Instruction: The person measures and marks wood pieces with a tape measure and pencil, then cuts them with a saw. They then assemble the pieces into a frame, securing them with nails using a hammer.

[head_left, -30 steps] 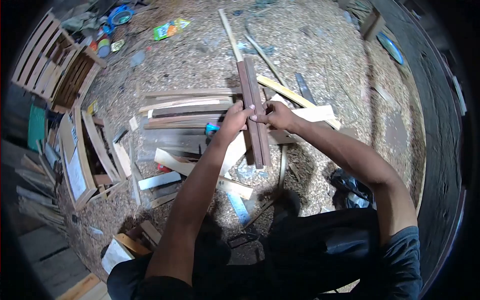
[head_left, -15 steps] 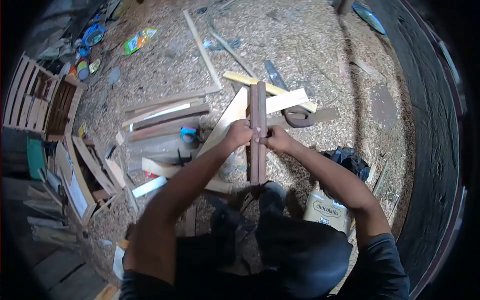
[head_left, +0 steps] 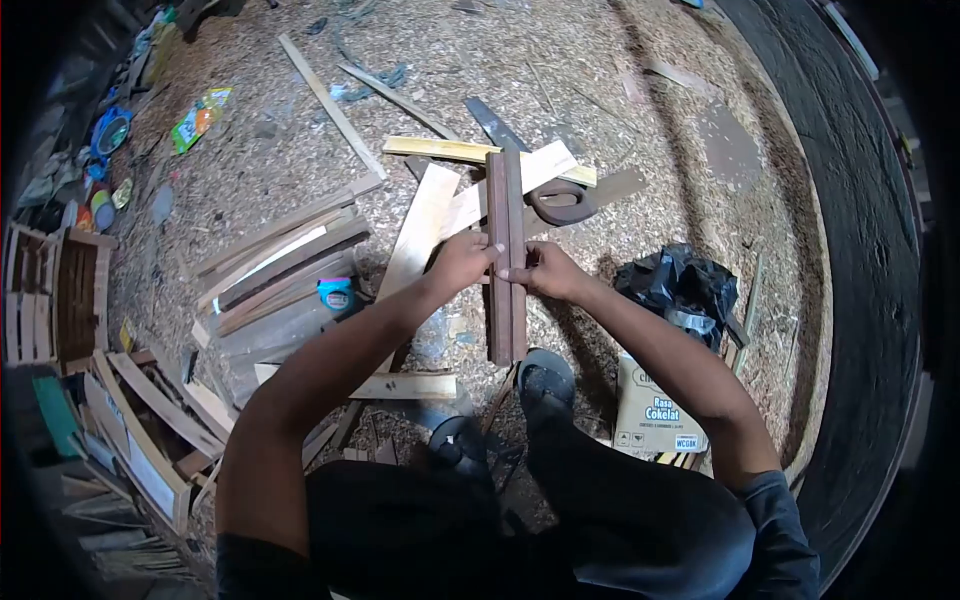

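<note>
Two dark brown wooden slats (head_left: 506, 205) are held side by side, pointing away from me, above a sawdust-covered floor. My left hand (head_left: 462, 262) grips them from the left at mid-length. My right hand (head_left: 541, 270) pinches them from the right at the same height. Pale wooden boards (head_left: 425, 225) lie on the floor just beneath and to the left of the slats. My sandalled foot (head_left: 545, 378) rests below the slats' near end.
A stack of planks (head_left: 280, 270) and a blue tape roll (head_left: 336, 295) lie to the left. A saw handle (head_left: 560, 200) sits behind the slats. A black plastic bag (head_left: 680, 285) and a cardboard box (head_left: 655, 410) are at the right. Wooden crates (head_left: 60, 300) stand far left.
The view has shifted, so the floor objects slid up and left. Both hands keep the same grip on the two slats, which stay upright in front of me.
</note>
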`<state>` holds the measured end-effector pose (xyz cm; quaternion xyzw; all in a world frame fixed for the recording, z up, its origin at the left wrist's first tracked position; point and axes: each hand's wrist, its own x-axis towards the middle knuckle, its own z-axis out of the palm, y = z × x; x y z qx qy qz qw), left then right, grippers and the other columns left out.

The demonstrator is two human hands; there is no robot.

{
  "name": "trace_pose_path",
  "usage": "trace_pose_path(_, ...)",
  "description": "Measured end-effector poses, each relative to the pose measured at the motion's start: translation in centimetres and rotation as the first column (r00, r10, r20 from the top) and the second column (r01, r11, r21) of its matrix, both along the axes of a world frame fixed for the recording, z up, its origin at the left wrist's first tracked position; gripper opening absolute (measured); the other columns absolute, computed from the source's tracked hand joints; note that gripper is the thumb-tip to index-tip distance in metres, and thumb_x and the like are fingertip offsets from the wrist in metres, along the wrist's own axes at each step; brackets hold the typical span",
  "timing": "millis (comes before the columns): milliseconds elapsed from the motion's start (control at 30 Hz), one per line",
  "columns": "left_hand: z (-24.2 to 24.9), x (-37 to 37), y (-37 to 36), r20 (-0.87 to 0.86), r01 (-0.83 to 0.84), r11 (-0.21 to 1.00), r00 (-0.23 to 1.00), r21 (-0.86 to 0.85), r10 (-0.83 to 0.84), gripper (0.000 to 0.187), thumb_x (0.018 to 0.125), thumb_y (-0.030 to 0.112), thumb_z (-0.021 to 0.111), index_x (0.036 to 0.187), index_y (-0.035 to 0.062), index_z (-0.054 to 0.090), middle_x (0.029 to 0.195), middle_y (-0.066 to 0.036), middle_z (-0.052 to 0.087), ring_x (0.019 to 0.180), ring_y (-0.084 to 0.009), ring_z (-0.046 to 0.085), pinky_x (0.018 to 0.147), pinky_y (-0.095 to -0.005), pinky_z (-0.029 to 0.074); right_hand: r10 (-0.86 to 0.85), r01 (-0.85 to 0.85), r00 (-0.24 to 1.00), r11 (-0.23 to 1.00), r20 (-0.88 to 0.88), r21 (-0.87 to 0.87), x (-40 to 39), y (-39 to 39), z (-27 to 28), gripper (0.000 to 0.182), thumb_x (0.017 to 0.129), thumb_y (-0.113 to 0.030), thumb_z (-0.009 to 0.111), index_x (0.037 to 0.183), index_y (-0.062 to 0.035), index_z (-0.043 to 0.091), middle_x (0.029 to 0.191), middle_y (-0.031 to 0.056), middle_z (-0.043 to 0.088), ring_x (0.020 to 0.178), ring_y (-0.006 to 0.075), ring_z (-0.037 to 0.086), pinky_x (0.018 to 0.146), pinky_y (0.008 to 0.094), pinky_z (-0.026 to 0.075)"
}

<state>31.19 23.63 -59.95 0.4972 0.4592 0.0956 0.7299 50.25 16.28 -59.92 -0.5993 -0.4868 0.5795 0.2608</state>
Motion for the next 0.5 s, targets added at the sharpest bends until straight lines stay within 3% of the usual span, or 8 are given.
trace_pose_path(67,-0.4,0.5,-0.6,0.005,0.033,0.999,0.999,0.011,-0.033,0.034,0.1,0.025,0.062,0.124,0.0002,0.062,0.111,-0.01,0.069,0.099,-0.0204,0.068,0.084,-0.0402,0.059,-0.008,0.007,0.999,1.0,0.04,0.009,0.3,-0.9,0.0,0.047,0.086,-0.026,0.082,0.119,0.0033,0.065,0.103,0.0094,0.072,0.092,0.0148,0.065,0.085,0.0325,0.053)
trace_pose_path(200,-1.2,1.2,-2.0,0.057,0.012,0.998,0.998,0.067,-0.015,0.035,0.099,0.025,0.065,0.123,-0.0006,0.06,0.108,-0.01,0.07,0.093,-0.0185,0.068,0.075,-0.0347,0.058,-0.057,0.051,0.986,0.998,0.16,0.039,0.7,-2.8,0.8,0.05,0.082,-0.028,0.084,0.114,0.0072,0.066,0.098,0.016,0.074,0.088,0.0214,0.07,0.084,0.0354,0.055)
trace_pose_path(267,-1.4,1.2,-2.8,0.003,-0.004,0.986,1.0,0.166,0.003,0.034,0.098,0.024,0.066,0.12,0.0,0.06,0.101,-0.009,0.07,0.086,-0.0158,0.067,0.066,-0.0314,0.056,-0.068,0.065,0.99,0.998,0.122,0.026,0.7,-3.4,1.1,0.048,0.082,-0.028,0.084,0.113,0.0057,0.067,0.095,0.0157,0.074,0.085,0.0214,0.07,0.081,0.0352,0.055)
trace_pose_path(333,-5.5,1.0,-4.5,-0.014,-0.047,0.953,0.998,0.299,0.054,0.033,0.098,0.025,0.066,0.119,0.0003,0.06,0.098,-0.008,0.07,0.084,-0.0146,0.066,0.063,-0.031,0.055,-0.051,0.051,0.994,0.999,0.096,0.001,0.2,-4.0,0.8,0.047,0.082,-0.028,0.084,0.112,0.0047,0.068,0.095,0.0154,0.074,0.085,0.0209,0.07,0.081,0.035,0.055)
trace_pose_path(367,-5.0,0.6,-5.2,0.032,-0.097,0.966,0.995,0.24,0.092,0.034,0.097,0.027,0.067,0.116,-0.0001,0.059,0.096,-0.007,0.069,0.081,-0.0135,0.064,0.06,-0.0306,0.054,-0.036,0.054,0.979,0.995,0.2,-0.086,-0.2,-4.2,1.1,0.046,0.083,-0.028,0.083,0.112,0.0036,0.069,0.098,0.0156,0.074,0.087,0.0193,0.07,0.082,0.0345,0.055)
trace_pose_path(467,-5.3,-0.2,-6.9,0.048,-0.174,0.968,0.985,0.183,0.168,0.034,0.097,0.027,0.067,0.116,-0.0008,0.059,0.096,-0.006,0.069,0.081,-0.0133,0.064,0.061,-0.0301,0.054,-0.024,0.023,0.995,1.0,0.095,0.018,-1.6,-5.5,1.7,0.042,0.085,-0.026,0.082,0.112,0.0038,0.069,0.098,0.0137,0.074,0.084,0.017,0.068,0.08,0.0345,0.054)
trace_pose_path(500,-4.9,-0.7,-7.4,0.05,-0.189,0.973,0.982,0.131,0.184,0.036,0.097,0.028,0.068,0.118,-0.0002,0.059,0.098,-0.006,0.07,0.084,-0.0134,0.065,0.064,-0.0301,0.054,-0.044,0.044,0.999,0.998,0.011,-0.043,-1.5,-6.1,0.5,0.038,0.087,-0.022,0.08,0.114,0.0031,0.068,0.093,0.0097,0.072,0.079,0.014,0.065,0.074,0.0329,0.054)
